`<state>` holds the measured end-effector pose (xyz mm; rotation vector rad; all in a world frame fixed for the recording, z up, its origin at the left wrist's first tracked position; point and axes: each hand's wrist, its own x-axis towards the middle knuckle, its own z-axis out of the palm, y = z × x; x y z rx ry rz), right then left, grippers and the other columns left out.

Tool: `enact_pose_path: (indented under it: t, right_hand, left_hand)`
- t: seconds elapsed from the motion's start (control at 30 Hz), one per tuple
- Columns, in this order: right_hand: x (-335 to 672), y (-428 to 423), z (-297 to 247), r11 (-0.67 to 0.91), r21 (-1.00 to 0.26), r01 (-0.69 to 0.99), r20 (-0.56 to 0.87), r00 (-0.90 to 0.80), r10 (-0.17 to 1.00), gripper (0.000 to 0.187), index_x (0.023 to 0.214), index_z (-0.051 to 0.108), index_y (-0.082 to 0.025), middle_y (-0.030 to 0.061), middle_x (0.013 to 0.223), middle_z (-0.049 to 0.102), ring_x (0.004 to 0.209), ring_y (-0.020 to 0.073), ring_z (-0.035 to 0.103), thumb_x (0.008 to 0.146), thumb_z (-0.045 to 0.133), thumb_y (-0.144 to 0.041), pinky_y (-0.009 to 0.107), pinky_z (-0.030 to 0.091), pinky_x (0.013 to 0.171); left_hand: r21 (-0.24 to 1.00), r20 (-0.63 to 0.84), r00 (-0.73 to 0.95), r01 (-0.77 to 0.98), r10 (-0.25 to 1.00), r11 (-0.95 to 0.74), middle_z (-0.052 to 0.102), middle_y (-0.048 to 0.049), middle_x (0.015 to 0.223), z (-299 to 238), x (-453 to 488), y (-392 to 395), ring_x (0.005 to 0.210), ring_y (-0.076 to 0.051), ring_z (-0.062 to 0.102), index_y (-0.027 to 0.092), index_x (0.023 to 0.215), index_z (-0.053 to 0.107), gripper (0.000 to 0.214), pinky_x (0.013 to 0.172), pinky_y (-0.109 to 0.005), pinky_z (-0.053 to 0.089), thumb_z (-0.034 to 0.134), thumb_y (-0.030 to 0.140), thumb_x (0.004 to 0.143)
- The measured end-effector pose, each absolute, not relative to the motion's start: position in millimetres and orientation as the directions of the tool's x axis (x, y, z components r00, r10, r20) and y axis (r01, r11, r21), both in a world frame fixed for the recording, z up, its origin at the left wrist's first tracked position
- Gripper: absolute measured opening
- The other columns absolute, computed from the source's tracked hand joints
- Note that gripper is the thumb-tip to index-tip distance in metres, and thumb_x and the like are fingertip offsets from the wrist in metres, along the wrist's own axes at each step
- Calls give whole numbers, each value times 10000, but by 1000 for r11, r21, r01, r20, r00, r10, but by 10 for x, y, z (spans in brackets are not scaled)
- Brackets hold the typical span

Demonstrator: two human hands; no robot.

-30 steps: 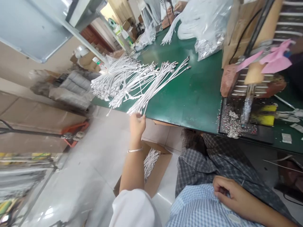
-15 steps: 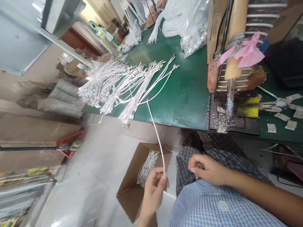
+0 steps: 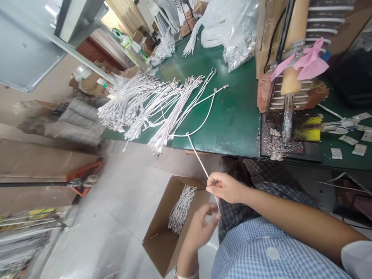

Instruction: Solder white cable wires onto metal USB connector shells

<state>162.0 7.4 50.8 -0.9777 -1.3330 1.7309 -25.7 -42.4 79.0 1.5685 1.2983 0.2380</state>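
Observation:
A single white cable (image 3: 200, 123) runs from the green table (image 3: 232, 116) down over its front edge to my lap. My right hand (image 3: 225, 186) pinches this cable just below the table edge. My left hand (image 3: 202, 226) is closed on the cable's lower end, right under the right hand. A large fan of white cables with metal ends (image 3: 151, 102) lies on the table's left part.
An open cardboard box (image 3: 168, 228) with white cables stands on the floor by my left knee. A wood-handled tool on a brick stand (image 3: 290, 69), a tray of metal scraps (image 3: 276, 141) and plastic bags (image 3: 232, 27) sit on the table. Another person's hands work at the far end.
My left hand pulled one cable off the pile and down to my lap. My right hand rose from my shirt and took hold of the cable above the left hand.

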Motion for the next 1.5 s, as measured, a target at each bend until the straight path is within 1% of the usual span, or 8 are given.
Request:
enact_pose_path:
  t: [0.17, 0.27, 0.33, 0.53, 0.73, 0.93, 1.13, 1.5]
  right_hand:
    - [1614, -43, 611, 51, -999, 8, 42, -432, 901, 198, 927, 613, -137, 18, 910, 611, 786, 124, 581, 930, 621, -335, 298, 521, 730]
    - [1621, -253, 579, 133, -991, 30, 100, -502, 859, 101, 768, 573, -148, -20, 750, 542, 682, 102, 497, 822, 659, -142, 254, 442, 673]
    - [1683, -407, 504, 146, -988, 43, 103, -517, 850, 129, 730, 551, -155, -23, 715, 520, 668, 103, 470, 764, 632, -60, 240, 400, 648]
    - [2214, -791, 311, 91, -989, 113, 32, -441, 897, 111, 740, 543, -172, -4, 735, 544, 685, 122, 506, 812, 551, -87, 242, 403, 640]
    - [2927, -1116, 568, -56, -986, 160, -85, -183, 979, 142, 814, 536, -187, 72, 943, 661, 749, 129, 619, 943, 511, -242, 242, 492, 641]
    - [3204, -1145, 1002, -62, -996, -68, -73, 180, 981, 229, 1057, 554, -212, -21, 610, 620, 521, 107, 606, 985, 521, -427, 205, 497, 495]
    - [3173, -949, 1152, 83, -993, -84, 74, 96, 993, 120, 990, 622, -233, -5, 735, 677, 588, 85, 673, 966, 582, -343, 167, 545, 520]
    - [3188, -1030, 1077, 111, -990, 86, 125, 172, 977, 40, 901, 565, -221, -5, 702, 603, 565, 102, 573, 928, 593, -215, 204, 448, 453]
  left_hand:
    - [982, -177, 135, 92, 975, 165, 697, -151, 1233, 1035, 52, 123, 1093, -245, 678, 180, 1212, 661, 511, 931, -360, 539, 644, 561, 873]
    - [976, -134, 70, -164, 988, 144, 751, -90, 938, 1214, 356, 256, 750, -148, 695, 173, 1101, 720, 430, 670, -242, 561, 697, 520, 847]
    - [967, -78, 95, -237, 992, 99, 666, -7, 682, 1283, 530, 218, 474, -57, 519, 177, 1009, 750, 328, 463, -157, 424, 694, 469, 869]
    - [984, -29, 381, -154, 924, 94, 494, 30, 568, 1217, 847, -141, 490, -71, 376, 197, 1097, 745, 382, 496, -185, 342, 502, 471, 992]
    - [997, -63, 793, 25, 606, 71, 405, 44, 518, 1109, 1063, -209, 472, -77, 366, 126, 1011, 754, 495, 515, -223, 322, 388, 459, 1033]
    - [986, -150, 883, 166, 444, 3, 525, 3, 549, 1085, 1236, -216, 505, -101, 450, 107, 981, 763, 578, 553, -227, 389, 356, 515, 1022]
    - [987, -115, 893, 153, 434, -54, 647, -36, 639, 1124, 1288, -231, 567, -126, 572, 136, 992, 728, 436, 578, -232, 442, 377, 391, 1035]
    - [976, 67, 726, 93, 685, -195, 700, -34, 698, 1181, 1357, -235, 553, -99, 577, 151, 917, 683, 126, 524, -205, 451, 587, 225, 952]
